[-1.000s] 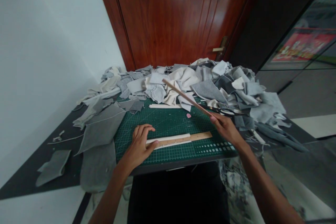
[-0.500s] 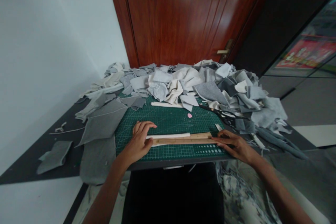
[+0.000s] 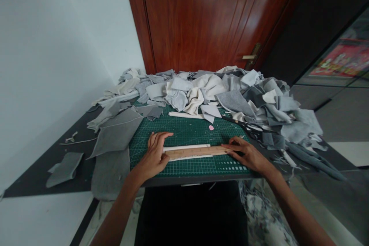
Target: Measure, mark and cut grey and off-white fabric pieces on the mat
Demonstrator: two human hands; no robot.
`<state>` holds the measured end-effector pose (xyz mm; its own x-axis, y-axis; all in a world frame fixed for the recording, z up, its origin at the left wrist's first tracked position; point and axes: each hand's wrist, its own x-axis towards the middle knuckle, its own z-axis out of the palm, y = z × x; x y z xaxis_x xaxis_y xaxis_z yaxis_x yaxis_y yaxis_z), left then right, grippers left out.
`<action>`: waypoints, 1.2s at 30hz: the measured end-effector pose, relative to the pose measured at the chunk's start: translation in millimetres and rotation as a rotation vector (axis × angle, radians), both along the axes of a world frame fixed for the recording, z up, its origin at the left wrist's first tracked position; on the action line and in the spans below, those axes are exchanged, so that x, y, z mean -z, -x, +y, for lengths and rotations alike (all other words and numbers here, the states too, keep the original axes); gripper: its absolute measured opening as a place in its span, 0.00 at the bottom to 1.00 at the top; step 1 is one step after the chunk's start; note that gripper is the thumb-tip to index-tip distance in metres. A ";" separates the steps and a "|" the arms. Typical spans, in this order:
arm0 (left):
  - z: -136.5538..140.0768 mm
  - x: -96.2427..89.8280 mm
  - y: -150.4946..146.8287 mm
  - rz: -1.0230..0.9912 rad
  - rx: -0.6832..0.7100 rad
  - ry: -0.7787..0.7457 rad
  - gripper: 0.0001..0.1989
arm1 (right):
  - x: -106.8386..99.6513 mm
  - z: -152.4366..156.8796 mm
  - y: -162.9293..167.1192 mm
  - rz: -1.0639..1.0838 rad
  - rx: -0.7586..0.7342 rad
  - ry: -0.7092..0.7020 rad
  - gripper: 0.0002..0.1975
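A wooden ruler [image 3: 196,151] lies level across a white strip of fabric [image 3: 187,147] on the green cutting mat [image 3: 184,169]. White edges of the strip show above and below the ruler. My left hand [image 3: 154,155] holds down the ruler's left end with the thumb, its index finger stretched out above the mat. At the other end, my right hand [image 3: 246,153] has thumb and fingers closed on the ruler. Farther back on the mat lie another white strip [image 3: 184,115] and a small pink piece [image 3: 211,127].
Black-handled scissors [image 3: 249,126] lie at the mat's right edge. A heap of grey and white fabric scraps [image 3: 207,84] fills the table's back. Grey fabric pieces [image 3: 115,134] cover the left side, one hanging over the front edge. A wooden door [image 3: 196,19] stands behind.
The ruler has shifted and now lies over the middle of the white strip. My right hand has moved left along with its right end. The view has turned slightly.
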<state>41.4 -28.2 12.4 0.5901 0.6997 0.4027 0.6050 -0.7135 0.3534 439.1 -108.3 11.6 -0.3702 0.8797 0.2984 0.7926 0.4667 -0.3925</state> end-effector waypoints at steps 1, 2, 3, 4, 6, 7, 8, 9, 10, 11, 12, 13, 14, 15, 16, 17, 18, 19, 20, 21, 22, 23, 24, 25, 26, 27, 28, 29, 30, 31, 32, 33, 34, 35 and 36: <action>-3.5 -0.4 -1.9 0.014 -0.020 -0.032 0.36 | 0.6 0.5 -0.3 0.006 -0.002 0.006 0.19; -8.7 -0.4 -4.5 0.030 -0.047 -0.073 0.34 | 1.2 1.1 -0.8 0.010 -0.003 0.014 0.19; -15.5 0.3 -7.9 0.054 -0.080 -0.116 0.32 | 1.7 1.8 -1.5 0.015 -0.005 0.021 0.19; -23.9 1.9 -12.1 0.059 -0.131 -0.166 0.30 | 2.1 2.4 -2.3 0.019 -0.008 0.026 0.19; -43.4 7.6 -22.1 0.024 -0.207 -0.240 0.26 | 2.6 3.8 -4.0 0.027 -0.020 0.032 0.19; -53.5 11.4 -27.7 0.002 -0.222 -0.256 0.24 | 3.0 4.4 -4.9 0.030 -0.028 0.033 0.19; -63.1 15.6 -33.4 -0.007 -0.220 -0.242 0.24 | 3.4 5.0 -5.9 0.031 -0.034 0.035 0.19; -71.5 19.8 -39.0 -0.009 -0.189 -0.229 0.24 | 4.2 5.5 -7.1 0.029 -0.039 0.035 0.19; -78.5 23.8 -44.2 0.000 -0.162 -0.211 0.24 | 5.1 5.9 -8.3 0.022 -0.041 0.035 0.19; -83.7 27.4 -48.8 0.004 -0.152 -0.204 0.24 | 6.3 6.3 -9.7 0.011 -0.043 0.031 0.19; -87.3 30.4 -52.5 0.016 -0.151 -0.198 0.24 | 7.6 6.7 -11.1 -0.005 -0.044 0.024 0.20; -89.4 32.8 -55.5 0.028 -0.160 -0.196 0.24 | 9.0 7.1 -12.5 -0.023 -0.044 0.011 0.20; -90.3 34.8 -57.6 0.036 -0.175 -0.198 0.24 | 10.1 7.7 -13.8 -0.043 -0.044 -0.005 0.20; -90.3 36.2 -59.0 0.041 -0.190 -0.202 0.25 | 11.0 8.3 -14.8 -0.063 -0.046 -0.022 0.20; -89.8 37.2 -59.9 0.040 -0.207 -0.206 0.26 | 11.5 9.1 -15.6 -0.082 -0.048 -0.038 0.21; -89.0 37.9 -60.5 0.035 -0.224 -0.206 0.27 | 11.5 10.0 -16.0 -0.100 -0.051 -0.053 0.21; -88.2 38.4 -60.9 0.029 -0.239 -0.203 0.28 | 11.1 11.0 -16.1 -0.115 -0.056 -0.067 0.21; -87.6 38.8 -61.1 0.024 -0.252 -0.200 0.28 | 10.5 12.0 -15.8 -0.127 -0.060 -0.077 0.21; -87.2 39.2 -61.4 0.021 -0.261 -0.196 0.28 | 9.7 12.9 -15.2 -0.137 -0.065 -0.085 0.21; -87.1 39.5 -61.6 0.022 -0.266 -0.194 0.28 | 9.0 13.7 -14.4 -0.145 -0.070 -0.094 0.21; -87.1 39.9 -61.9 0.025 -0.268 -0.195 0.28 | 8.5 14.3 -13.2 -0.150 -0.075 -0.100 0.21; -87.4 40.2 -62.1 0.029 -0.268 -0.200 0.28 | 8.1 14.7 -11.6 -0.155 -0.078 -0.102 0.21; -87.6 40.6 -62.3 0.031 -0.268 -0.206 0.28 | 8.0 15.0 -9.7 -0.159 -0.080 -0.103 0.21; -87.8 40.8 -62.5 0.033 -0.272 -0.212 0.28 | 8.0 15.0 -7.3 -0.165 -0.079 -0.102 0.20; -88.0 41.1 -62.5 0.034 -0.277 -0.218 0.27 | 8.1 15.0 -4.2 -0.170 -0.075 -0.102 0.20; -88.0 41.2 -62.6 0.035 -0.281 -0.224 0.27 | 8.2 15.0 -0.4 -0.174 -0.066 -0.103 0.19; -87.9 41.2 -62.6 0.036 -0.283 -0.230 0.27 | 8.5 15.0 4.1 -0.178 -0.055 -0.108 0.18; -87.7 41.2 -62.6 0.038 -0.283 -0.234 0.26 | 8.8 15.1 9.4 -0.182 -0.044 -0.113 0.17; -87.5 41.0 -62.5 0.043 -0.281 -0.236 0.26 | 9.3 15.3 15.3 -0.184 -0.034 -0.119 0.17; -87.2 40.8 -62.5 0.049 -0.277 -0.238 0.26 | 10.2 15.6 21.7 -0.182 -0.025 -0.127 0.16; -86.9 40.5 -62.6 0.055 -0.275 -0.239 0.26 | 11.4 16.0 28.4 -0.171 -0.019 -0.141 0.15; -86.7 40.2 -62.6 0.059 -0.274 -0.239 0.26 | 12.9 16.4 35.1 -0.149 -0.017 -0.160 0.14; -86.5 39.7 -62.7 0.061 -0.273 -0.238 0.26 | 14.6 16.8 41.7 -0.116 -0.017 -0.182 0.14; -86.5 39.3 -62.9 0.059 -0.272 -0.237 0.27 | 16.5 17.0 47.8 -0.074 -0.019 -0.205 0.14; -86.5 38.7 -63.0 0.056 -0.272 -0.234 0.27 | 18.2 17.1 53.5 -0.025 -0.022 -0.227 0.13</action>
